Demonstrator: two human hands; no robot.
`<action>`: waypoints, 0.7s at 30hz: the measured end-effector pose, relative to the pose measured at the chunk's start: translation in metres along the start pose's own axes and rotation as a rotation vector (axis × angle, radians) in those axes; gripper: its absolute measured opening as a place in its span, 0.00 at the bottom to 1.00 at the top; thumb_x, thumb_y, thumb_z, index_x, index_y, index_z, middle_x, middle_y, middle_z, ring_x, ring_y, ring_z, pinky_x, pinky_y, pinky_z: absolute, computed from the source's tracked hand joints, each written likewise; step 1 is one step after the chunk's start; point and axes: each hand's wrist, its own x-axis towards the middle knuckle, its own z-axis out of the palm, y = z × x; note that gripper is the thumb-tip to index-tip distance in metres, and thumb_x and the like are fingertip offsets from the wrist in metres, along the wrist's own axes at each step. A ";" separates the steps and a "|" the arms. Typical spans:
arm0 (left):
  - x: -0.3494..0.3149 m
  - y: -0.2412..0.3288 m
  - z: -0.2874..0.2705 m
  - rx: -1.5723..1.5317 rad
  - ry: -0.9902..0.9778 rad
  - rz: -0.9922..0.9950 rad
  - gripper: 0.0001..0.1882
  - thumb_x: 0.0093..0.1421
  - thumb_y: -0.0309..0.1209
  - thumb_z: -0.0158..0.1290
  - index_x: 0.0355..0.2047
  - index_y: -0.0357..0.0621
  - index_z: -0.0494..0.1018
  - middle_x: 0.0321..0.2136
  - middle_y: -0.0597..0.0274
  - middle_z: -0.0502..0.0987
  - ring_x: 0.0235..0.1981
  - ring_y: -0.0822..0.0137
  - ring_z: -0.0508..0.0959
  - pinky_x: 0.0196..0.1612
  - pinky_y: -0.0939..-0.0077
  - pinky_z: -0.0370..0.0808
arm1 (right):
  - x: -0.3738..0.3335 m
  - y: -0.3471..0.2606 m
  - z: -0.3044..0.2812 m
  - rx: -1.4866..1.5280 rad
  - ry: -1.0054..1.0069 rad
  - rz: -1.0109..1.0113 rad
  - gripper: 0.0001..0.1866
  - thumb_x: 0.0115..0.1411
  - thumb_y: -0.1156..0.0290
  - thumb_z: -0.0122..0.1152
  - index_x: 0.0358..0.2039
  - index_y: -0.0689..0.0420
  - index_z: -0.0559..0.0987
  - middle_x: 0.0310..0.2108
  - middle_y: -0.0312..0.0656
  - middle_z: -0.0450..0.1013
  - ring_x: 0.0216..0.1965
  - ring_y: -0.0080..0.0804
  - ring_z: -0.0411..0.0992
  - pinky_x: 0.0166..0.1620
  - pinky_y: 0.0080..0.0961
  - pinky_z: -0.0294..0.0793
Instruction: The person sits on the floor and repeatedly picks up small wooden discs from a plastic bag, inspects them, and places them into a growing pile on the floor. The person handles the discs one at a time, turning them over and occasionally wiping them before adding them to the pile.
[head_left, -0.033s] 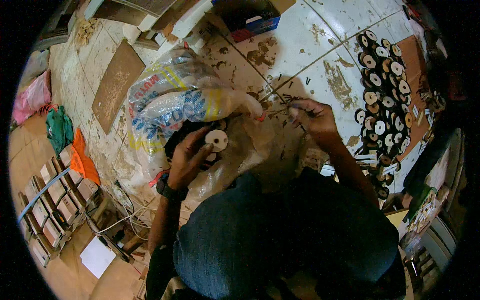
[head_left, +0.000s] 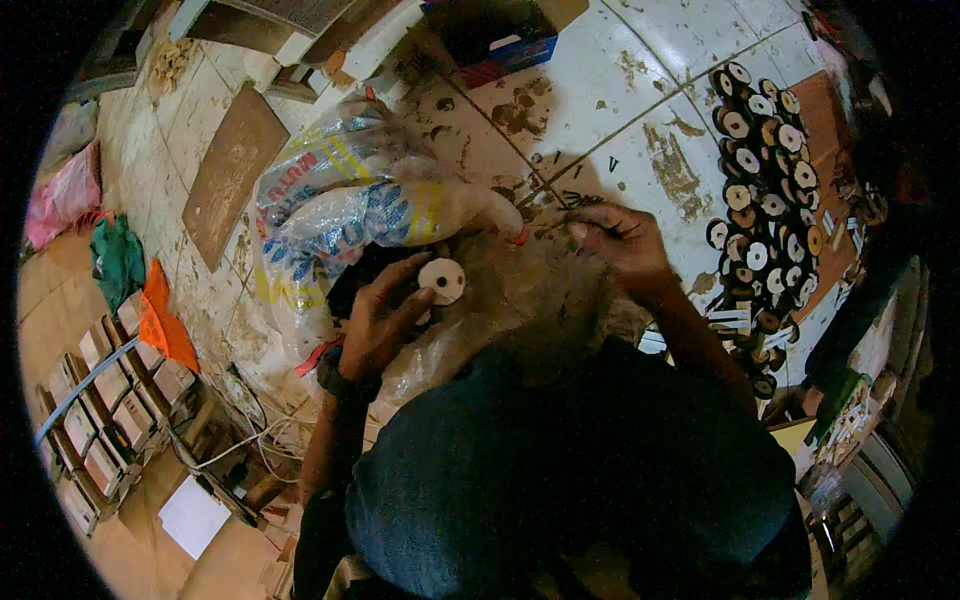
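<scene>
My left hand grips a pale round disc with a dark hole at its centre, fingers and thumb at its left edge. Just behind that hand lies a white woven plastic sack with blue, red and yellow print, its dark mouth partly hidden by the hand. My right hand is further right, its fingers pinched together low over the tiles. Whatever lies between those fingertips is too small to make out. Several dark screws are scattered on the floor right beside them.
Stacked discs with black rims stand in rows at the right, on and beside a brown board. A blue and red box sits at the far side. Wooden pieces, cables and a flat brown panel are at the left.
My left hand and its disc have shifted slightly right, and the disc shows a little more. The right hand's fingers have drawn in slightly left, close to the screws.
</scene>
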 end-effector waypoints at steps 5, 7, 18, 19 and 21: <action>0.042 0.020 0.052 -0.164 -0.024 0.082 0.22 0.59 0.23 0.55 0.54 0.35 0.66 0.49 0.56 0.73 0.49 0.67 0.73 0.51 0.73 0.72 | 0.001 -0.020 0.019 -0.047 -0.165 -0.027 0.09 0.59 0.77 0.59 0.40 0.64 0.78 0.34 0.39 0.77 0.35 0.23 0.73 0.40 0.21 0.73; 0.053 0.023 0.065 -0.150 -0.020 0.128 0.21 0.58 0.22 0.56 0.52 0.35 0.67 0.47 0.57 0.74 0.48 0.69 0.74 0.50 0.74 0.73 | 0.000 -0.023 0.017 -0.211 -0.112 -0.119 0.08 0.59 0.78 0.58 0.40 0.64 0.78 0.35 0.39 0.77 0.36 0.23 0.73 0.41 0.21 0.72; 0.080 0.025 0.089 0.310 0.015 0.285 0.23 0.53 0.22 0.61 0.50 0.35 0.68 0.40 0.56 0.77 0.38 0.69 0.76 0.43 0.77 0.74 | 0.001 -0.022 0.006 -0.621 0.036 -0.384 0.14 0.58 0.76 0.60 0.45 0.62 0.77 0.41 0.43 0.75 0.44 0.28 0.72 0.46 0.26 0.72; 0.080 0.024 0.093 0.254 0.046 0.231 0.22 0.52 0.22 0.61 0.48 0.35 0.69 0.39 0.56 0.78 0.38 0.69 0.76 0.43 0.77 0.74 | 0.002 -0.022 0.003 -0.554 0.028 -0.333 0.15 0.57 0.74 0.62 0.45 0.61 0.76 0.41 0.43 0.75 0.45 0.29 0.71 0.46 0.27 0.73; 0.083 0.024 0.100 0.240 0.043 0.243 0.21 0.52 0.21 0.61 0.46 0.34 0.71 0.38 0.56 0.78 0.38 0.69 0.76 0.43 0.77 0.74 | 0.004 -0.021 -0.004 -0.446 0.045 -0.246 0.19 0.55 0.70 0.66 0.47 0.60 0.75 0.41 0.43 0.74 0.46 0.30 0.71 0.46 0.29 0.73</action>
